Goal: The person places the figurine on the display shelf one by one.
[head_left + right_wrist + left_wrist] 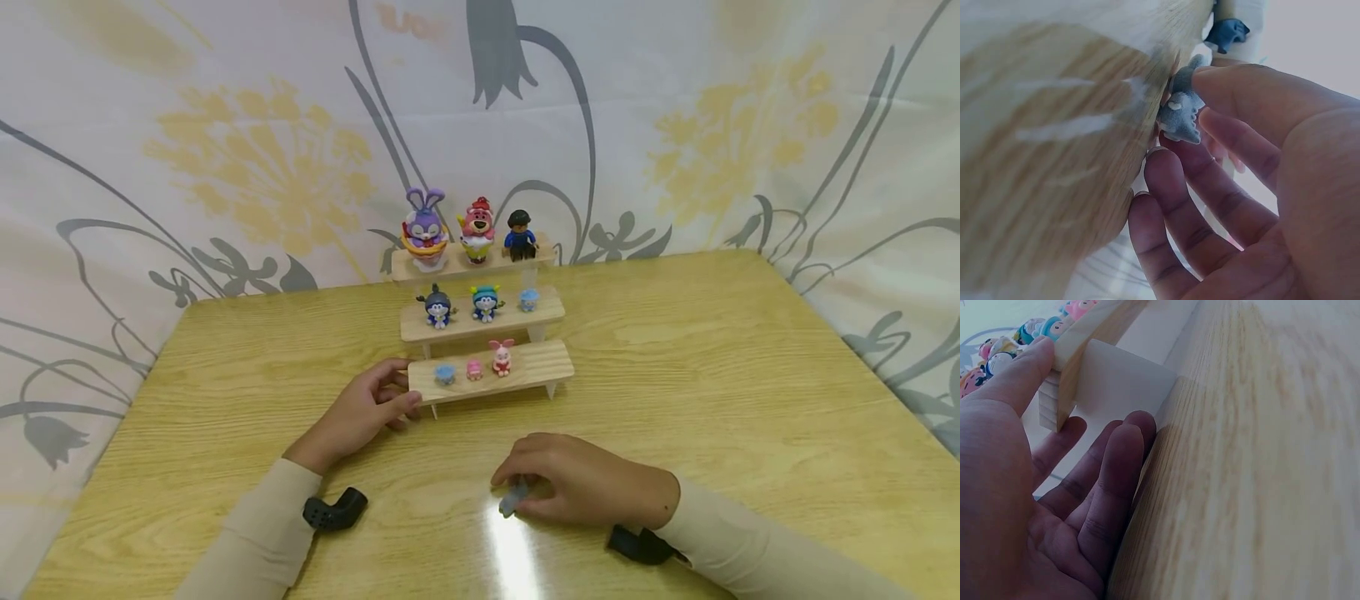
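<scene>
A three-tier wooden display stand (542,364) holds several small figurines. My left hand (363,412) grips the left end of its bottom shelf, thumb on the upper edge and a finger beneath, as the left wrist view shows. Down at the table in front of the stand, my right hand (573,477) pinches a small grey shark-like figurine (1180,115) between thumb and fingers. It has a pale eye and a jagged white edge, and lies close to the tabletop. On the bottom shelf sit a light blue figurine (445,375), a small pink one (474,371) and a pink long-eared one (502,358).
Two dark blue-bodied figurines, one with a teal hat (486,303), and a small blue one (528,300) occupy the middle shelf. Up top are a purple rabbit (424,232), a pink bear (477,229) and a black-haired toy person (520,237). Behind the wooden table (675,358) hangs flowered cloth (637,125).
</scene>
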Motion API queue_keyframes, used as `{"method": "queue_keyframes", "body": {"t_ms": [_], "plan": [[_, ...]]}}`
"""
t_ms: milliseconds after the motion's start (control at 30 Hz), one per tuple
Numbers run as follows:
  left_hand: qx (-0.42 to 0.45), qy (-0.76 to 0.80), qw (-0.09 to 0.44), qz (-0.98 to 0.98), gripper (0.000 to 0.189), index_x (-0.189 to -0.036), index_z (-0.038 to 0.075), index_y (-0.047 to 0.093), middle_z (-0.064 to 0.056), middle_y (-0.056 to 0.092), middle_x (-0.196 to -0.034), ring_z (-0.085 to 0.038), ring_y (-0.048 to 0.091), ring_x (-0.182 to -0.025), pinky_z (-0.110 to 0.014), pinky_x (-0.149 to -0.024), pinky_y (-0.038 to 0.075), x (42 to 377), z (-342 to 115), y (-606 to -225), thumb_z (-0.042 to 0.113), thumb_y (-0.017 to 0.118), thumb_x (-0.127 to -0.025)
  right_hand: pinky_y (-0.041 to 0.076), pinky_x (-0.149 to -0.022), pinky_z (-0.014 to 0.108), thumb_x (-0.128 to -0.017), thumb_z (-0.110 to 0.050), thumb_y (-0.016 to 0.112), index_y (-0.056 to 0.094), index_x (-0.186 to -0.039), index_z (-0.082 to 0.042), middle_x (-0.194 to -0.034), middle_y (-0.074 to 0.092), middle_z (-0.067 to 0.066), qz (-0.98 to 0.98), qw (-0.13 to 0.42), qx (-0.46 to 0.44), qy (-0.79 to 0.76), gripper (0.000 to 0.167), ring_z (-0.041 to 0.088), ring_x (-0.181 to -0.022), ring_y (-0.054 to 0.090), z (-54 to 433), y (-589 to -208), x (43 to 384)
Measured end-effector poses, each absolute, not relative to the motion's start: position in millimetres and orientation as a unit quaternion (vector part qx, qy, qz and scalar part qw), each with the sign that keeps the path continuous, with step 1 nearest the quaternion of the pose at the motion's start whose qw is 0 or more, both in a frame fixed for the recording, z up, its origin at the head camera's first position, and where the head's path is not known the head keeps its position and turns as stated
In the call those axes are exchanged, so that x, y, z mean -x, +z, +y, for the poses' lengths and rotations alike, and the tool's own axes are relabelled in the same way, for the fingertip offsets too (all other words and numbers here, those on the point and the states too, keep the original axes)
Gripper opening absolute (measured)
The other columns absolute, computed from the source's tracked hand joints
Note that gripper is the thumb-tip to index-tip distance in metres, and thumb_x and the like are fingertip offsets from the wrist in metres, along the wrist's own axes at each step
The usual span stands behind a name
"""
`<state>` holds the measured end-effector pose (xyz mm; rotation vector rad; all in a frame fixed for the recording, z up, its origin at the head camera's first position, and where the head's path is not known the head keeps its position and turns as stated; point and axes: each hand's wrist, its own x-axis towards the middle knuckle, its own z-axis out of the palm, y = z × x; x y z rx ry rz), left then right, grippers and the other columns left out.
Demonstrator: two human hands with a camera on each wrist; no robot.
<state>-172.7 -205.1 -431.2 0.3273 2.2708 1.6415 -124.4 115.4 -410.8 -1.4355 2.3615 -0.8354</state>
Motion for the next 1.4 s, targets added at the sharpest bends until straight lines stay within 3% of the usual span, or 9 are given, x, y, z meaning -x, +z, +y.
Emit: {"method": "queue_keyframes", "body": {"t_ms": [600, 1400], "plan": [[-0.111, 0.572, 0.164, 0.796, 0.065, -0.151, 0.001, 0.033, -0.025, 0.051, -0.131, -0.024, 0.070, -0.097, -0.033, -0.076, 0.060, 172.4, -204.4, -430.5, 0.027, 0.064, -0.100, 0.051, -0.076, 0.012, -0.095, -0.020, 0.071, 0.073, -0.110, -0.015, -0.104, 0.068, -0.008, 0.802, 0.125, 0.507, -0.291, 0.015, -0.005, -0.089, 0.056, 114.3, -413.9, 122.6], [-0.120, 0.568, 0.160, 0.798, 0.062, -0.149, 0.002, 0.036, -0.025, 0.053, -0.129, -0.025, 0.070, -0.096, -0.034, -0.075, 0.060, 174.2, -206.3, -432.0, 0.028, 0.063, -0.100, 0.051, -0.077, 0.012, -0.096, -0.020, 0.070, 0.073, -0.109, -0.016, -0.104, 0.066, -0.010, 0.805, 0.147, 0.498, -0.287, 0.014, -0.006, -0.089, 0.055, 112.8, -413.3, 123.6]]}}
